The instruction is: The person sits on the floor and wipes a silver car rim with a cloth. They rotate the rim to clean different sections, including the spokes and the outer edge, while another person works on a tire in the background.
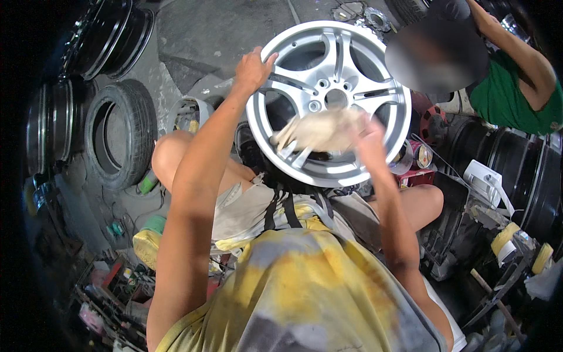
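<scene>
The silver wheel (326, 94) is in front of me, between and beyond my bare knees, its spoked face turned up toward me. What carries it underneath is hidden from me. My left hand (254, 71) has its grip closed on the outer lip at the wheel's upper left, with the arm reaching out nearly straight. My right hand (369, 141) is on the near side of the face, at the right end of a pale, beige cloth (316, 132). Hand and cloth are both blurred, so I can't make out each finger, but my grip looks closed on the cloth. The cloth lies bunched across the lower spokes, just below the centre hole, and hides part of them.

To my left, a black tyre (138, 132) stands on its tread, with a pale bucket (206, 111) between it and the wheel. Dark, glossy rims (105, 41) are beyond the tyre at the upper left. A dark sheet (205, 35) covers the floor past the wheel. On my right, near the wheel's far edge, is another person in a green shirt (498, 91), one arm raised. A white box-like container (483, 180) stands nearer me on that side, beyond my right knee.
</scene>
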`<state>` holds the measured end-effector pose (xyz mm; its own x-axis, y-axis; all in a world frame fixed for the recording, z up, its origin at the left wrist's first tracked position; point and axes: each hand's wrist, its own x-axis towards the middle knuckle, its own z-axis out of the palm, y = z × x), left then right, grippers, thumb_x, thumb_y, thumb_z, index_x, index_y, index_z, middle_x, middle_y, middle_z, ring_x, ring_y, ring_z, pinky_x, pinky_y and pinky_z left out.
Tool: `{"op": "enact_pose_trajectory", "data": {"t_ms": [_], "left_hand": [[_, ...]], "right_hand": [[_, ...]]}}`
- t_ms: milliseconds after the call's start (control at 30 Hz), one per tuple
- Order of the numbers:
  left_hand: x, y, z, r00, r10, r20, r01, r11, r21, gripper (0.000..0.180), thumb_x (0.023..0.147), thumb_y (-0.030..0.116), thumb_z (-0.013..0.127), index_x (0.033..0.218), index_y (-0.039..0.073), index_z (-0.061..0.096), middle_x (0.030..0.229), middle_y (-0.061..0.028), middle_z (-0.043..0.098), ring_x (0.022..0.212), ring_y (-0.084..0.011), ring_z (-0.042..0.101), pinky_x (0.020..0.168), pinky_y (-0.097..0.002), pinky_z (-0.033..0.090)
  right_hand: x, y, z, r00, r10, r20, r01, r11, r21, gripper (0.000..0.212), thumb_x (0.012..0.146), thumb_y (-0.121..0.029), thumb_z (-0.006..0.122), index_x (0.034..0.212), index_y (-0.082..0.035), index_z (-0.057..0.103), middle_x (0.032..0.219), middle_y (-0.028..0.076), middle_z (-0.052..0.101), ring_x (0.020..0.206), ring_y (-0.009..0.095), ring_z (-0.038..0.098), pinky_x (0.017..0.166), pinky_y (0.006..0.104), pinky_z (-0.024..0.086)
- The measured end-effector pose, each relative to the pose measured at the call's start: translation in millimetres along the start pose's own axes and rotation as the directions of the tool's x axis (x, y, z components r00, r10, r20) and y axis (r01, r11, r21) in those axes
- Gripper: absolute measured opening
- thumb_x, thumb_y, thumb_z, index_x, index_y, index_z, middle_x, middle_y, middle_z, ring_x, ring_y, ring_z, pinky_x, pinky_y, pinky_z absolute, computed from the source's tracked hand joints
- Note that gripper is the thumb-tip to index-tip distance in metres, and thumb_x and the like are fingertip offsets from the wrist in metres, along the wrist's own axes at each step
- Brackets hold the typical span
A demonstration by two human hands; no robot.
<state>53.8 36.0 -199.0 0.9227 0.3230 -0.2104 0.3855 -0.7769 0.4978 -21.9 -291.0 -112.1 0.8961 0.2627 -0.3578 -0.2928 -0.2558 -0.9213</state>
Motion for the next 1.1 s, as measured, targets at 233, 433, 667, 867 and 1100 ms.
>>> {"op": "enact_pose_trajectory", "data": {"t_ms": [233, 433, 667, 867, 1100], "left_hand": [[2, 1, 0, 0.999, -0.038, -0.005, 0.037, 0.983, -0.181, 0.074, 0.104, 0.060, 0.035, 0.114, -0.004, 0.070, 0.113, -0.0327, 0.068, 0.113, -0.0506, 0.061, 0.099, -0.0555, 0.047], [7, -1, 2, 0.998, -0.051, -0.026, 0.047, 0.988, -0.149, 0.079, 0.106, 0.057, 0.027, 0.101, -0.008, 0.072, 0.108, -0.0375, 0.065, 0.110, -0.0556, 0.059, 0.100, -0.0568, 0.044], [2, -2, 5, 0.996, -0.057, -0.075, 0.044, 0.986, -0.161, 0.080, 0.107, 0.055, 0.026, 0.098, -0.010, 0.072, 0.105, -0.0391, 0.064, 0.110, -0.0576, 0.057, 0.100, -0.0572, 0.044], [5, 3, 1, 0.994, -0.098, -0.055, 0.088, 0.983, -0.162, 0.083, 0.106, 0.057, 0.025, 0.097, -0.009, 0.073, 0.105, -0.0378, 0.065, 0.110, -0.0544, 0.059, 0.101, -0.0567, 0.043], [-1, 3, -2, 1.000, 0.009, -0.013, -0.010, 0.991, -0.132, 0.070, 0.100, 0.059, 0.046, 0.112, -0.006, 0.070, 0.110, -0.0335, 0.068, 0.109, -0.0486, 0.064, 0.096, -0.0546, 0.048]], "right_hand": [[173, -17, 40, 0.720, -0.692, 0.056, 0.538, 0.505, -0.675, 0.028, 0.085, -0.013, 0.067, 0.108, 0.002, 0.069, 0.108, 0.019, 0.067, 0.103, 0.036, 0.064, 0.091, 0.0431, 0.051], [217, -5, 152, 0.913, -0.248, 0.324, 0.397, 0.354, -0.847, 0.029, 0.087, -0.020, 0.063, 0.104, 0.002, 0.072, 0.114, 0.023, 0.063, 0.111, 0.040, 0.062, 0.094, 0.0485, 0.052], [259, 10, 97, 0.965, -0.262, 0.034, 0.251, 0.873, -0.418, 0.025, 0.078, -0.018, 0.069, 0.097, -0.001, 0.069, 0.105, 0.027, 0.067, 0.103, 0.042, 0.064, 0.088, 0.0484, 0.053], [198, -2, 154, 0.865, -0.449, 0.225, 0.479, 0.604, -0.637, 0.019, 0.081, -0.007, 0.061, 0.096, -0.003, 0.072, 0.102, 0.022, 0.065, 0.104, 0.044, 0.063, 0.091, 0.0529, 0.051], [140, 6, 72, 0.566, -0.683, 0.462, 0.806, 0.341, -0.483, 0.026, 0.075, 0.005, 0.059, 0.096, -0.005, 0.072, 0.107, 0.014, 0.069, 0.106, 0.033, 0.066, 0.092, 0.0457, 0.054]]}}
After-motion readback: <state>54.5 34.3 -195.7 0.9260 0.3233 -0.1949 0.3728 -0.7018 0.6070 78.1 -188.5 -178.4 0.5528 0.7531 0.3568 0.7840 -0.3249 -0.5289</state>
